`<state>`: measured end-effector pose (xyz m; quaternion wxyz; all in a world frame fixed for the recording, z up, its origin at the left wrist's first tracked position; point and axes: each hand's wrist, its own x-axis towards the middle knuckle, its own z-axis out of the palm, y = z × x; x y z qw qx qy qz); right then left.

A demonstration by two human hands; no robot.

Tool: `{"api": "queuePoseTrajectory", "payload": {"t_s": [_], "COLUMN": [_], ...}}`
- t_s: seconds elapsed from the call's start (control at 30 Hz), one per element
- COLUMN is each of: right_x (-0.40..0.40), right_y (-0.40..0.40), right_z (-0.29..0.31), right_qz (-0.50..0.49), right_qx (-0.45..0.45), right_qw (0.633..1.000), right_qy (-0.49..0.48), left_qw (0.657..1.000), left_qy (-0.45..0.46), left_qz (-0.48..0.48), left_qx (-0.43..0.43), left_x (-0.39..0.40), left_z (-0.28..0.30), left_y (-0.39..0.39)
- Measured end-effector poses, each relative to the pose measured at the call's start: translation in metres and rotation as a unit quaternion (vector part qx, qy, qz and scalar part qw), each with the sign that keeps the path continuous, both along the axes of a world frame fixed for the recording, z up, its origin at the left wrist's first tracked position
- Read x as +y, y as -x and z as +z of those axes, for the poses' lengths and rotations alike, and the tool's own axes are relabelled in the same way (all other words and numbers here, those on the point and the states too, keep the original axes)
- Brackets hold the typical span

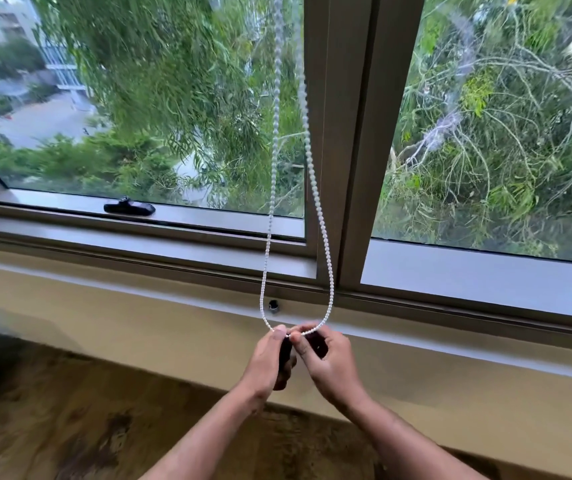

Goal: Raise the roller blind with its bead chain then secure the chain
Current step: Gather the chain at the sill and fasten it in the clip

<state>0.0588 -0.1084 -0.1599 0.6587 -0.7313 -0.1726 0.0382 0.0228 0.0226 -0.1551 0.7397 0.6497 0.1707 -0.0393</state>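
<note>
Fingertips of left hand (270, 358) and right hand (329, 362) pinch bottom of white plastic bead chain loop (326, 251), both closed on it. Small dark object between palms, unclear. Chain hangs before brown window frame (350, 168), just below sill.

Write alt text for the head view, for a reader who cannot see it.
Both hands, the left hand and right hand, pinch the bottom of a white bead chain loop hanging before a window frame. A small dark peg sits on the sill just above; trees fill the glass.
</note>
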Motion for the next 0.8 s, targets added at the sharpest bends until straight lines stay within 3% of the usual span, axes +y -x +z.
{"api": "queuePoseTrajectory", "payload": {"t_s": [0.17,0.37,0.8], "right_x": [-0.002,-0.004,-0.005], "right_y": [-0.007,-0.008,-0.01], "right_z": [0.006,0.012,0.008], "right_qz": [0.007,0.024,0.017], "right_qx": [0.061,0.067,0.105], "right_qw": [0.998,0.997,0.99], "right_qy": [-0.031,-0.034,-0.092], "left_qw": [0.999,0.998,0.996], "left_qy": [0.022,0.047,0.06], "left_qz": [-0.024,-0.031,-0.06], "left_qx": [0.02,0.026,-0.041], "left_x": [-0.002,0.001,0.006], "left_z": [0.006,0.011,0.008], "left_y": [0.002,-0.001,-0.003]}}
